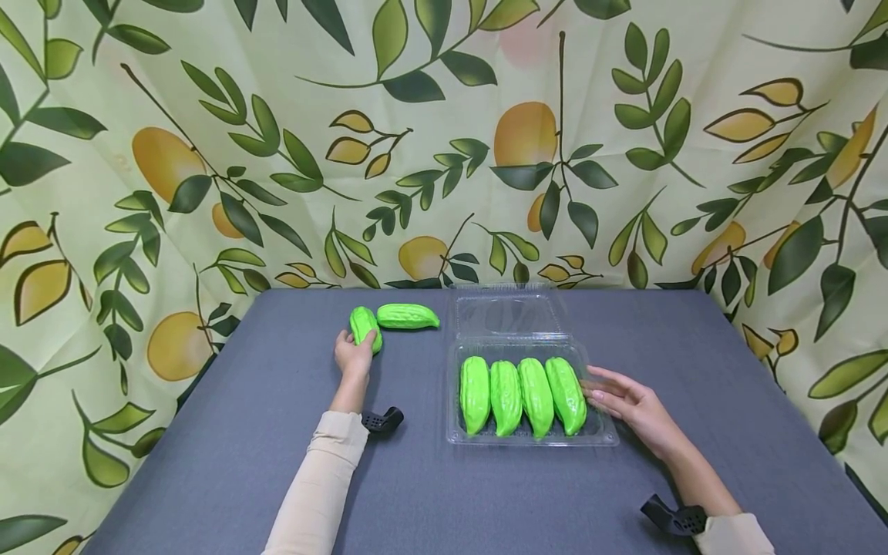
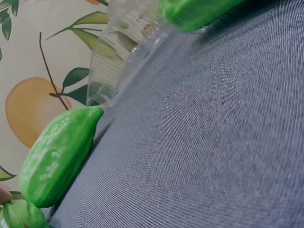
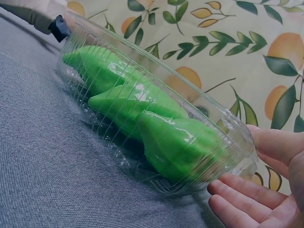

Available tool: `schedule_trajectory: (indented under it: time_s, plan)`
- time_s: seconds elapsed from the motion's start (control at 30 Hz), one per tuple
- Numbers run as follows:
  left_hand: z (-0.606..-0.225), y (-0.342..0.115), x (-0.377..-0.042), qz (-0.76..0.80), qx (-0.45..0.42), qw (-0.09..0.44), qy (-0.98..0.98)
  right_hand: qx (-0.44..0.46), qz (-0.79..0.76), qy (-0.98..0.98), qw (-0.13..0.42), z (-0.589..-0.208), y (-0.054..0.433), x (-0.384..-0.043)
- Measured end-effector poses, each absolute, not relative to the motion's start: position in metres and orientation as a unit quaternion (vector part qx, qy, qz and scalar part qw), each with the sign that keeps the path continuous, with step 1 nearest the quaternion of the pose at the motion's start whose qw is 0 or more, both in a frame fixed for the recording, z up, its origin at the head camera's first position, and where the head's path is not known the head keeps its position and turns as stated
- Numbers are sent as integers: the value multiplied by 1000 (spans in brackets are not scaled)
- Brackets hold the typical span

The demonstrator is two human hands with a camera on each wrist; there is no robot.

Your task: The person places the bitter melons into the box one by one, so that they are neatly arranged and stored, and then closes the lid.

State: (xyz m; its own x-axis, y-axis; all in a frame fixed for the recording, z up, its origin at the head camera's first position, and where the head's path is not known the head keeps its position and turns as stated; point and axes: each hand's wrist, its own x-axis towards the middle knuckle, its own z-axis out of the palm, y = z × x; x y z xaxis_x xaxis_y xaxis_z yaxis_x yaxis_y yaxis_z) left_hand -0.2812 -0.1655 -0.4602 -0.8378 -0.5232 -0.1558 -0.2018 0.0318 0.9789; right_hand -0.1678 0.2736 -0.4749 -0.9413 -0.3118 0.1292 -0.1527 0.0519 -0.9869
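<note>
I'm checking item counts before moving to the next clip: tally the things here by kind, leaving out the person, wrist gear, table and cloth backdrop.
Gourds: 6 (all green; 4 inside the box, 2 outside it)
Box: 1 (clear, lid open)
Total: 7
</note>
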Motion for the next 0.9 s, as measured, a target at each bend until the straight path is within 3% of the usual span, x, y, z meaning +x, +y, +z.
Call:
schedule_trajectory:
  time_s: [0.9]
  plan:
    - [-434,-152,-268,-743,226,94,-623,-148,-660,734,59,-474,274,-168]
